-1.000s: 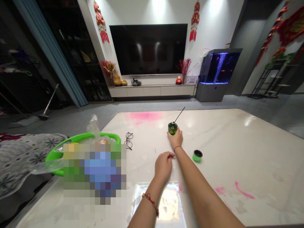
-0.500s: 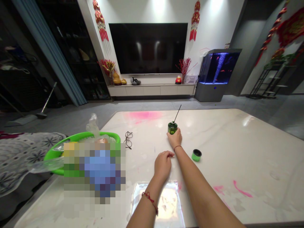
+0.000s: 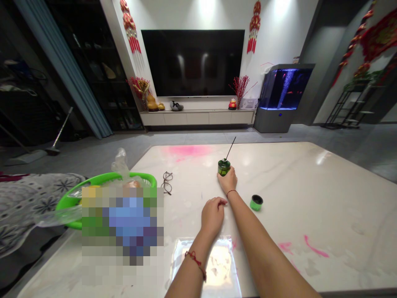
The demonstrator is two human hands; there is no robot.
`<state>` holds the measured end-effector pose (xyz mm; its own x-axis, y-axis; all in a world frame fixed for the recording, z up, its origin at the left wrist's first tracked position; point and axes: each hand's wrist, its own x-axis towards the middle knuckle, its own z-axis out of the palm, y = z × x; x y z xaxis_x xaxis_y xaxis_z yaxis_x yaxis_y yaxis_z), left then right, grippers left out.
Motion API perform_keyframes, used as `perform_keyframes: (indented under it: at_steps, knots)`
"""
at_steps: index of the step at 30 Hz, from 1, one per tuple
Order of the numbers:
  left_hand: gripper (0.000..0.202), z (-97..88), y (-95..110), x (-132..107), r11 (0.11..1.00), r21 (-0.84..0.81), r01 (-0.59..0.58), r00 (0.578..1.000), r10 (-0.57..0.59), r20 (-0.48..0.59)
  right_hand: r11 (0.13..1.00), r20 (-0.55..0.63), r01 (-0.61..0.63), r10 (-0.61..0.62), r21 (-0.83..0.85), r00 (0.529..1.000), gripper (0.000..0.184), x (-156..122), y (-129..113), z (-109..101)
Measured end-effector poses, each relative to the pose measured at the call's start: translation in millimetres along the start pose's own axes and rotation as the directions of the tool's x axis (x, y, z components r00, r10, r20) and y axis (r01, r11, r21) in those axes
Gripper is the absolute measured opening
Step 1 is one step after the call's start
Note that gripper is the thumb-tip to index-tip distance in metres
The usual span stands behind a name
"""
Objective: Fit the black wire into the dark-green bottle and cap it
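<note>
My right hand (image 3: 228, 181) reaches far across the white marble table (image 3: 294, 194) and wraps round a small dark green jar (image 3: 223, 166). A thin black stick (image 3: 230, 148) pokes up out of the jar and leans right. The jar's green cap (image 3: 256, 203) lies on the table to the right of my right forearm. Closer to me, my left hand (image 3: 212, 215) rests knuckles-up on the table with its fingers curled under, and nothing shows in it. A red string bracelet circles my left wrist.
A pair of glasses (image 3: 167, 182) lies left of the jar. A green basket (image 3: 102, 182) with plastic bags sits at the table's left edge beside a blurred patch. Pink stains (image 3: 310, 247) mark the tabletop. Beyond are a TV (image 3: 192, 62) and a fish tank (image 3: 283, 89).
The jar and my right hand have shifted very slightly left, and the stick stands a bit more upright. My left hand stays put.
</note>
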<state>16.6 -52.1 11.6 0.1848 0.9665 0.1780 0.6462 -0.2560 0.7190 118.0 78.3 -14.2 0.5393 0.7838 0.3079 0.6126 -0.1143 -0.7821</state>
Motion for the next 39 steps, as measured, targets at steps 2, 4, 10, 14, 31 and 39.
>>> perform_keyframes:
  at_steps: [2, 4, 10, 14, 31, 39]
  knots:
    - [0.030, -0.3, 0.2, -0.2, 1.000, 0.001, -0.001, 1.000, 0.001, -0.001, 1.000, 0.005, 0.000, 0.000, -0.010, 1.000, 0.059, -0.3, -0.7, -0.3]
    - [0.030, -0.5, 0.6, -0.4, 1.000, 0.000, 0.000, 1.000, 0.000, -0.003, 1.000, 0.014, 0.000, 0.000, -0.020, 1.000, 0.059, -0.4, -1.3, -0.7]
    - [0.028, -0.2, 1.8, -0.9, 1.000, 0.000, 0.002, 1.000, -0.002, -0.006, 1.000, 0.020, 0.004, -0.004, -0.026, 1.000, 0.059, 0.0, -1.9, -1.0]
    - [0.027, -0.2, 1.7, -1.0, 1.000, -0.001, 0.003, 1.000, -0.003, -0.009, 0.999, 0.019, 0.003, -0.002, -0.035, 1.000, 0.059, -0.1, -2.2, -0.5]
    - [0.027, 1.2, -0.9, -0.2, 1.000, -0.013, -0.005, 1.000, 0.005, -0.019, 0.998, 0.059, -0.021, 0.024, -0.058, 0.998, 0.059, 0.1, -4.1, -3.9]
    - [0.027, 1.4, -1.3, -0.5, 1.000, -0.006, 0.000, 1.000, 0.000, -0.016, 0.999, 0.039, -0.006, 0.007, -0.038, 0.999, 0.055, 0.5, -2.2, -2.3]
